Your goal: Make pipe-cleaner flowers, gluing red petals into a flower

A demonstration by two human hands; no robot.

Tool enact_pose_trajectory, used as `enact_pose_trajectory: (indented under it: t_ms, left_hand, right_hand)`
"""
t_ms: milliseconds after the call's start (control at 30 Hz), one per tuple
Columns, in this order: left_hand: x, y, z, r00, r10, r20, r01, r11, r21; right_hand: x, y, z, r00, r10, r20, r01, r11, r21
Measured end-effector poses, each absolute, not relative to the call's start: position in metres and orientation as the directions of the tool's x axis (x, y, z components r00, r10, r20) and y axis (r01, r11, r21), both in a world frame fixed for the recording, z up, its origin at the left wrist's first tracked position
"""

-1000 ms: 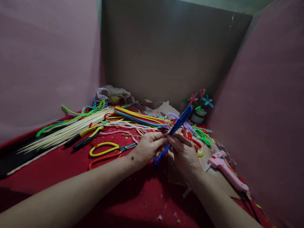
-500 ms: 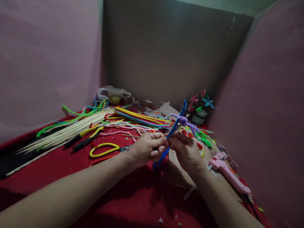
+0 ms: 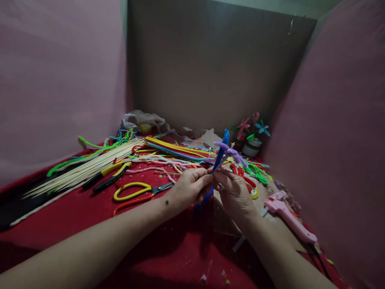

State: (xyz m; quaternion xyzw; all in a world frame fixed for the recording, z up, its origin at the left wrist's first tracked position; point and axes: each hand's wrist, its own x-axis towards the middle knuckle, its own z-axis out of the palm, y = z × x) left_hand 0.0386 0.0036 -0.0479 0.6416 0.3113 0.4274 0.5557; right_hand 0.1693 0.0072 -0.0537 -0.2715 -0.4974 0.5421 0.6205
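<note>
A blue bundle (image 3: 221, 150) of fuzzy strands, narrow and slightly curved, stands up between the two hands above the red cloth (image 3: 168, 245). Its upper end arches into a rounded tip, while the lower part passes beneath the fingers and hangs below them, partly in shadow. Just to its right is a purple flower (image 3: 231, 153) with long, fuzzy petals, a small yellowish centre and a thin pale stem slanting down to the fingers.

The left hand (image 3: 192, 184) pinches the blue bundle between thumb and curled fingers. The right hand (image 3: 236, 194) is closed around the purple flower's stem, its fingertips meeting the left hand's at the bundle; how its hidden fingers lie cannot be told.

At the back right sits a small pale pot (image 3: 252, 147), with a blue flower (image 3: 262, 128), a pink flower (image 3: 243, 126) and a green leaf above or beside it; whether all are rooted in it is unclear. At the back left, a yellow roll (image 3: 145, 128) lies against or inside a clear plastic bag (image 3: 141, 116).

Compared with a second ago, the bundle is more upright, its tip farther left, and the purple flower now shows clear beside it.
</note>
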Motion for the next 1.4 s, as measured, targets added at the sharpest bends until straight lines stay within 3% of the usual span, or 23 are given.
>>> enact_pose_trajectory:
  t_ms: [100, 200, 267, 400, 533, 700, 767, 867, 967, 1033, 1200, 1400]
  left_hand:
    - [0.041, 0.001, -0.054, 0.259, 0.847, 0.464, 0.239, -0.522, 0.819]
    - [0.042, 0.001, -0.057, 0.227, 0.829, 0.511, 0.34, -0.559, 0.756]
    - [0.042, 0.003, -0.056, 0.233, 0.878, 0.419, 0.278, -0.473, 0.836]
    - [0.042, 0.005, -0.049, 0.342, 0.923, 0.176, -0.022, -0.18, 0.983]
    - [0.036, 0.006, -0.047, 0.557, 0.826, 0.082, -0.295, 0.104, 0.95]
    - [0.032, 0.011, -0.054, 0.723, 0.686, 0.082, -0.379, 0.295, 0.877]
    - [0.035, 0.012, -0.055, 0.69, 0.719, 0.087, -0.351, 0.227, 0.909]
    - [0.04, 0.01, -0.054, 0.495, 0.858, 0.14, -0.197, -0.046, 0.979]
    - [0.043, 0.006, -0.054, 0.26, 0.912, 0.316, 0.016, -0.332, 0.943]
    - [0.044, 0.005, -0.054, 0.219, 0.914, 0.341, 0.049, -0.359, 0.932]
    - [0.04, 0.008, -0.05, 0.393, 0.91, 0.129, -0.213, -0.047, 0.976]
    - [0.031, 0.01, -0.047, 0.61, 0.79, 0.052, -0.396, 0.247, 0.884]
  right_hand:
    - [0.167, 0.007, -0.059, -0.04, 0.951, 0.306, -0.375, 0.269, -0.887]
    - [0.165, 0.005, -0.062, -0.021, 0.956, 0.292, -0.353, 0.267, -0.897]
    - [0.165, 0.005, -0.061, 0.0, 0.962, 0.274, -0.36, 0.255, -0.897]
    - [0.168, 0.007, -0.058, -0.044, 0.963, 0.267, -0.39, 0.229, -0.892]
    - [0.17, 0.008, -0.054, -0.151, 0.958, 0.245, -0.481, 0.146, -0.865]
    - [0.171, 0.005, -0.049, -0.258, 0.941, 0.218, -0.512, 0.059, -0.857]
    - [0.171, 0.006, -0.05, -0.195, 0.951, 0.239, -0.503, 0.112, -0.857]
    - [0.17, 0.006, -0.056, -0.089, 0.962, 0.257, -0.456, 0.19, -0.869]
    - [0.169, 0.005, -0.061, -0.023, 0.973, 0.231, -0.373, 0.207, -0.905]
    - [0.168, 0.003, -0.062, -0.009, 0.973, 0.233, -0.317, 0.218, -0.923]
    - [0.167, 0.001, -0.052, -0.077, 0.959, 0.273, -0.348, 0.231, -0.909]
    - [0.176, 0.004, -0.047, -0.255, 0.94, 0.227, -0.447, 0.094, -0.89]
